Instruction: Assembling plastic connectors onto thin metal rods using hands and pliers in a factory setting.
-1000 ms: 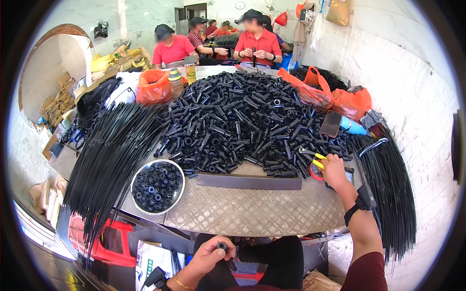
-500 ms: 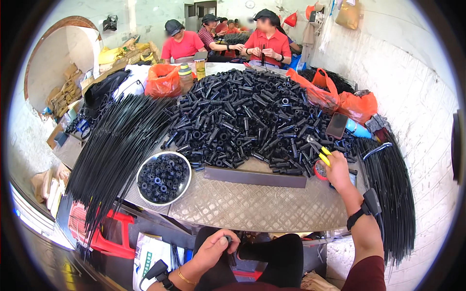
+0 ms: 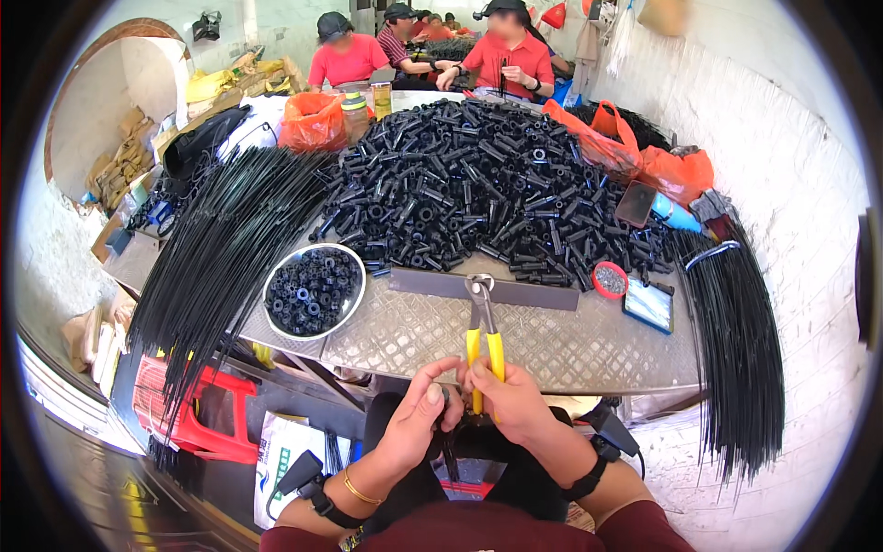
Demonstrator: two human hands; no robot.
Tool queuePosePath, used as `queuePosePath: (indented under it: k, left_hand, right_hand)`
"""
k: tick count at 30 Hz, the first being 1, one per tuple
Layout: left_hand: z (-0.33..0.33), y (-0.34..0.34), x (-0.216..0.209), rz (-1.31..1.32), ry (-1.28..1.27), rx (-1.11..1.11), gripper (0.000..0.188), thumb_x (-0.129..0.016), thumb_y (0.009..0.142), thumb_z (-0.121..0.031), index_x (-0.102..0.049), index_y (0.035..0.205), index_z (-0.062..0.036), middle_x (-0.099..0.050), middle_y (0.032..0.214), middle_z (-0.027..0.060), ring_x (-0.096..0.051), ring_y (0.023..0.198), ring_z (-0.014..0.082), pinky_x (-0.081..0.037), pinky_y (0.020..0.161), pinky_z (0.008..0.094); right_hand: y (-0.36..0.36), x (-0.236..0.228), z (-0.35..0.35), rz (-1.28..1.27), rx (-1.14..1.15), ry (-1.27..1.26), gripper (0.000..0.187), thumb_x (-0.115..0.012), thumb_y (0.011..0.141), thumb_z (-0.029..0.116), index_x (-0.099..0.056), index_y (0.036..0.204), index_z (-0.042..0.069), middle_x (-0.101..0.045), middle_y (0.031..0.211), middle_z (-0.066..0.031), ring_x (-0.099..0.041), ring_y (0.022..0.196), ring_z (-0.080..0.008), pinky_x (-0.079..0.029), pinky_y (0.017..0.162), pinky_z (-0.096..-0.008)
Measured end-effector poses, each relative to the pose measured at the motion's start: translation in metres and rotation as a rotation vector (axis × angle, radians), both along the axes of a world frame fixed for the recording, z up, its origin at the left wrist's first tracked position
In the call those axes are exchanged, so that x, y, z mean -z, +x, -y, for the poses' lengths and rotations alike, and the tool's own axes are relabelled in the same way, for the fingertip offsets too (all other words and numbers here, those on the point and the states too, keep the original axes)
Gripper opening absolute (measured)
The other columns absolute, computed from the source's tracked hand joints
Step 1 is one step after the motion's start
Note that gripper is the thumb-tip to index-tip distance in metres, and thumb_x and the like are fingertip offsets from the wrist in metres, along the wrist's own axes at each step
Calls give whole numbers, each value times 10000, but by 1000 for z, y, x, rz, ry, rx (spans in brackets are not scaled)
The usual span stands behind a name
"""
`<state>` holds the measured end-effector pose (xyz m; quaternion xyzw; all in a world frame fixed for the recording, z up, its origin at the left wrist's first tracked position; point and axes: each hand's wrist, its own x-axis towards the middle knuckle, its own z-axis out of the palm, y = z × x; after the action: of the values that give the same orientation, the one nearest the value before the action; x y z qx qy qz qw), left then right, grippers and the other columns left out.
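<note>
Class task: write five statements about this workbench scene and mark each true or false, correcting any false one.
1. The right hand holds yellow-handled pliers. True.
2. The pale-rimmed bowl stands left of the dark strip. True.
3. That bowl is full of yellow beads. False: it holds black rings.
4. The phone lies beside the blue bottle. True.
5. Both hands are inside the bowl. False: the left hand is beside the right hand, outside the bowl.

On my feed, ahead of the right fingers [image 3: 494, 385] come the pliers [image 3: 496, 350], a bar [image 3: 428, 282], then the heap of tubes [image 3: 460, 202] on the table [image 3: 405, 345]. Forward-left of those fingers I see rings [image 3: 313, 290] in a bowl [image 3: 357, 305]; forward-right, a dish [image 3: 595, 282] just beside a box [image 3: 648, 304].
</note>
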<state>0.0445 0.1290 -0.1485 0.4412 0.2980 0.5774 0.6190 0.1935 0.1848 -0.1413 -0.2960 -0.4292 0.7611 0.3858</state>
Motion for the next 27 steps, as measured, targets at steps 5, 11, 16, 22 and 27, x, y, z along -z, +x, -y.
queuePosePath:
  k: [5,11,16,22,27]
  left_hand:
    - [5,-3,-1,5,1,-35,682,-447,939,-505,-278,1393,-25,-464,702,39,-411,631,141,-339,616,262]
    - [9,-1,2,31,-43,-49,686,-446,936,-515,-290,1390,-26,-467,707,36,-421,637,134,-344,620,262]
    - [9,2,2,38,-71,-42,673,-452,932,-519,-303,1392,-50,-472,720,28,-425,649,128,-344,627,258]
    - [10,5,6,-22,-148,-40,659,-452,935,-516,-310,1395,-66,-470,776,8,-436,693,120,-348,642,250]
    - [10,7,6,-19,-129,-27,645,-453,941,-501,-319,1390,-57,-475,817,5,-442,717,117,-356,656,253]
  right_hand:
    - [-10,6,8,-84,-52,-60,220,-551,952,270,-563,857,72,-533,757,9,-505,667,-90,-412,621,-246]
    - [-11,8,10,-135,-73,-102,269,-535,956,299,-523,857,49,-541,720,-42,-554,590,-154,-479,568,-290]
    - [-9,3,13,-107,-86,-92,287,-534,955,318,-516,846,53,-547,658,-63,-575,573,-168,-489,566,-296]
    - [-6,4,20,81,-19,156,264,-550,951,290,-498,847,53,-572,649,-48,-586,591,-128,-486,565,-261]
    - [-4,9,22,94,29,269,241,-561,947,267,-489,892,43,-571,664,-38,-582,574,-98,-479,533,-230]
